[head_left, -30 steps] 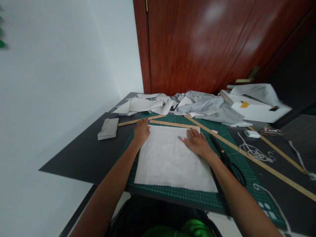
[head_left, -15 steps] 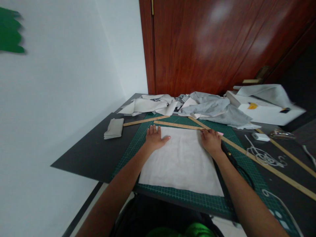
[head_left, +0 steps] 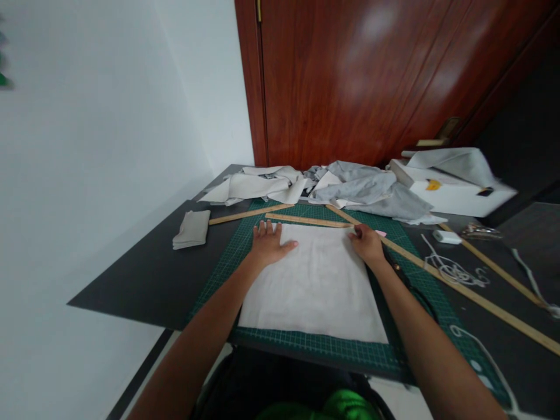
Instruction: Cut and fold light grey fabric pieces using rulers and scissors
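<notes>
A white piece of cloth (head_left: 312,289) lies flat on the green cutting mat (head_left: 225,262), its near edge close to the front of the table. My left hand (head_left: 268,244) rests palm down with spread fingers on the cloth's far left corner. At the far right corner, my right hand (head_left: 368,245) has its fingers curled in and pinches the cloth's edge; the fingertips are partly hidden. Just beyond the cloth's far edge lies a short wooden ruler (head_left: 306,220). A long wooden ruler (head_left: 420,263) runs diagonally past my right hand.
Folded grey cloth (head_left: 191,229) sits on the dark tabletop at left. Crumpled fabric (head_left: 363,185) is heaped at the back beside a white box (head_left: 464,195). A coiled white cord (head_left: 455,273) and a white adapter (head_left: 447,237) lie at right. Behind stands a reddish-brown door (head_left: 341,87).
The whole view has shifted slightly, so things appear further left. My right hand's fingers have drawn in a little at the cloth's corner. The left hand stays flat on the cloth.
</notes>
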The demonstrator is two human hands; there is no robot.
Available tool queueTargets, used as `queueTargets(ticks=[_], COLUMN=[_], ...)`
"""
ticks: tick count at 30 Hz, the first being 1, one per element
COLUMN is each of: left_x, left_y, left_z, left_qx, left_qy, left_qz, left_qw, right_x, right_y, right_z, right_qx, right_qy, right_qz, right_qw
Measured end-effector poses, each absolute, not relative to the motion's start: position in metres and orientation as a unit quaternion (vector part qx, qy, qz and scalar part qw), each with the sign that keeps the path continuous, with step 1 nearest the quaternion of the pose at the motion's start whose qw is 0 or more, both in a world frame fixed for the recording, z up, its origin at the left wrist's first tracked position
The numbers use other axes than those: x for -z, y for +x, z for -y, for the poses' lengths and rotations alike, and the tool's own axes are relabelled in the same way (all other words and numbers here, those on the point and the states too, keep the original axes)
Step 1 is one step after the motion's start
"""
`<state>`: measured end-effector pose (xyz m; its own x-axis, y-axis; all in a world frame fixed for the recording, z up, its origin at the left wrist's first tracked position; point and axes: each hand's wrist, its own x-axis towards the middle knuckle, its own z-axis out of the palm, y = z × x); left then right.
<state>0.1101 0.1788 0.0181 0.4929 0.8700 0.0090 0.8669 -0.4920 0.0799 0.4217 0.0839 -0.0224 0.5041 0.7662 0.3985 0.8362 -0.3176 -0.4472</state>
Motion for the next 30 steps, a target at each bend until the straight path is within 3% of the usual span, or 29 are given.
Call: queueTargets(ticks=[15, 20, 25, 30], left_x=[-0.016, -0.016, -0.017, -0.02], left_y=[0.099, 0.099, 0.1, 0.089], left_z=[-0.193, -0.192, -0.193, -0.193], left_qx=[-0.032, -0.031, -0.033, -0.019], left_qy=[0.891, 0.889, 0.888, 0.888], left_qz=[-0.45, -0.457, -0.458, -0.459], left_qw=[0.037, 0.027, 0.028, 0.015], right_x=[0.008, -0.006, -0.007, -0.006], right_y=[0.413, 0.39, 0.357, 0.344], right_z=[-0.073, -0.069, -0.07, -0.07], right_qx=[0.07, 0.147, 0.021, -0.041], right_qy=[-0.858, -0.803, -0.764, -0.795], right_qz=[0.431, 0.549, 0.636, 0.596], right_qw=[0.272, 0.179, 0.103, 0.105])
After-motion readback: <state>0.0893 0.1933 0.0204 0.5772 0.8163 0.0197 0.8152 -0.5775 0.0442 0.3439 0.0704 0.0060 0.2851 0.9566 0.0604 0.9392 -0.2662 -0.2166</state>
